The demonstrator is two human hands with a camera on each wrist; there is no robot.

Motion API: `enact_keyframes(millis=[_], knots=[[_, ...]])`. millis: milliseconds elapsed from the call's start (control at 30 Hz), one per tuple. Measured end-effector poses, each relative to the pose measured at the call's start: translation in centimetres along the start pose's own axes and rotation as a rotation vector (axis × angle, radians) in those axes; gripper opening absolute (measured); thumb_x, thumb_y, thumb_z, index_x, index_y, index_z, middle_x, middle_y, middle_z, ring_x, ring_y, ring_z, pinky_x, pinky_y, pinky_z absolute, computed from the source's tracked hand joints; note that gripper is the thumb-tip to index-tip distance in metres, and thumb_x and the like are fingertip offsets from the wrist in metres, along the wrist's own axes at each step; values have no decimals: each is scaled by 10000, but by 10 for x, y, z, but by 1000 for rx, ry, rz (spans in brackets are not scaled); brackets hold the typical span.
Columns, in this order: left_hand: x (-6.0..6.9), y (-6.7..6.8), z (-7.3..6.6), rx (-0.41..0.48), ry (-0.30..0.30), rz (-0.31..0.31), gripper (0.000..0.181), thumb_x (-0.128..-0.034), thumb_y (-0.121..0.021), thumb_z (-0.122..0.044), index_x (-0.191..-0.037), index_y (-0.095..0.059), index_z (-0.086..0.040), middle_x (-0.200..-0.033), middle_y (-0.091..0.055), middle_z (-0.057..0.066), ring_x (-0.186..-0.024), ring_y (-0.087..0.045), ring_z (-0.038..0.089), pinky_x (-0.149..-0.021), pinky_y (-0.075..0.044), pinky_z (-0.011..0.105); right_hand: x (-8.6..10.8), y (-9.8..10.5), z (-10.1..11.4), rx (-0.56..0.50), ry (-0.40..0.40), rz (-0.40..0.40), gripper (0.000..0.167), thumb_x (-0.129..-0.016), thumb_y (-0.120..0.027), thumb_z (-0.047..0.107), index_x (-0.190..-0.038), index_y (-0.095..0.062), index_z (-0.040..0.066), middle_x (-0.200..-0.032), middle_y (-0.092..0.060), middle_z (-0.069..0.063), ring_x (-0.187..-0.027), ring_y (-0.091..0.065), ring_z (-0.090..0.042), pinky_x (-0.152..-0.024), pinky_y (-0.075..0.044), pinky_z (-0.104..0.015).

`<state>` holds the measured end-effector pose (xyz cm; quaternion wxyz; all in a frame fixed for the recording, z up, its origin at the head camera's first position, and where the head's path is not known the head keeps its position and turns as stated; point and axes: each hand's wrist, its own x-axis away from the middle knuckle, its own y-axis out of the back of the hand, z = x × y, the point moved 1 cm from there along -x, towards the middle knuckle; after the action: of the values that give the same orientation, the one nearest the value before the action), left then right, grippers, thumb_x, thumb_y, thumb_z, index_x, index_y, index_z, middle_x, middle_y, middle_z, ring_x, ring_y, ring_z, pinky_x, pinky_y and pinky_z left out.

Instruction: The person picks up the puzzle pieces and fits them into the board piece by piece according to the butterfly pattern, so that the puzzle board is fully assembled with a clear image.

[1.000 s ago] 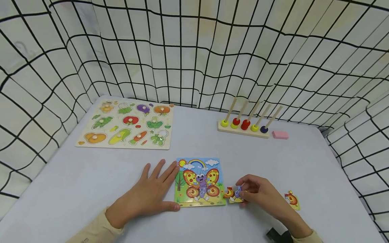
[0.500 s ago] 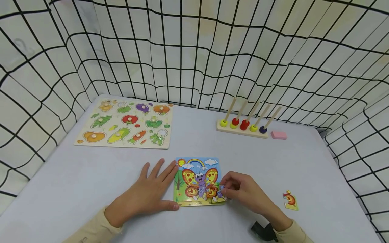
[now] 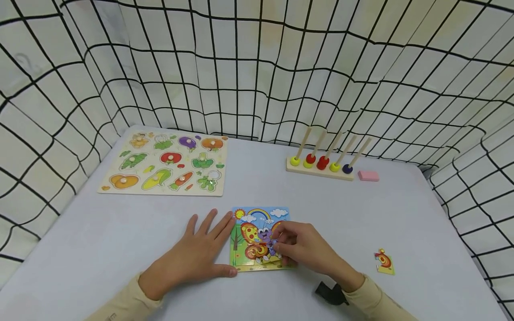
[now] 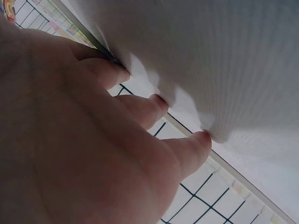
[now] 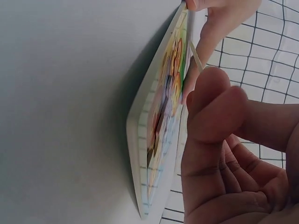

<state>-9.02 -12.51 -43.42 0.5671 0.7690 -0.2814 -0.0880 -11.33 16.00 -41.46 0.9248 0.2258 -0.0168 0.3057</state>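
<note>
A square butterfly jigsaw board [image 3: 263,216] lies on the white table in front of me. My left hand [image 3: 196,254] rests flat along its left edge, fingers spread and thumb at the lower corner. My right hand [image 3: 307,247] pinches a puzzle piece [image 3: 263,257] with an orange swirl and purple patch, over the lower middle of the board. From the right wrist view the piece [image 5: 196,55] is a thin tilted edge, raised off the board; its far side is hidden. Another swirl piece [image 3: 384,262] lies loose on the table to the right.
A vegetable peg puzzle [image 3: 162,165] lies at the back left. A wooden stacker with pegs and coloured beads [image 3: 319,171] stands at the back right, beside a pink block [image 3: 368,176]. Black netting [image 3: 257,76] encloses the table. A black strap [image 3: 331,293] hangs near the right wrist.
My right hand has moved left with the puzzle piece, from beside the board to over its lower middle. The left hand has stayed in place.
</note>
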Motion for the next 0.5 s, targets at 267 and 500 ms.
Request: enact_keyframes(millis=[267, 500], knots=[[0, 0, 2, -21, 4, -8, 1183, -872, -722, -755, -1694, -268, -35, -1772, -202, 140, -1596, -122, 507, -1170, -102, 812, -10, -10, 2, 13, 27, 23, 102, -1004, -734, 49, -1091, -692, 15, -784, -700, -31, -549, -691, -192, -492, -555, -273], [-1, 0, 1, -9, 0, -2, 1182, -872, -710, -765, -1694, -272, -38, -1771, -205, 137, -1597, -116, 507, -1170, -97, 813, -13, -16, 0, 140, 40, -5, 83, -983, -742, 42, -1056, -704, 28, -717, -653, 28, -482, -619, -125, -454, -504, -246]])
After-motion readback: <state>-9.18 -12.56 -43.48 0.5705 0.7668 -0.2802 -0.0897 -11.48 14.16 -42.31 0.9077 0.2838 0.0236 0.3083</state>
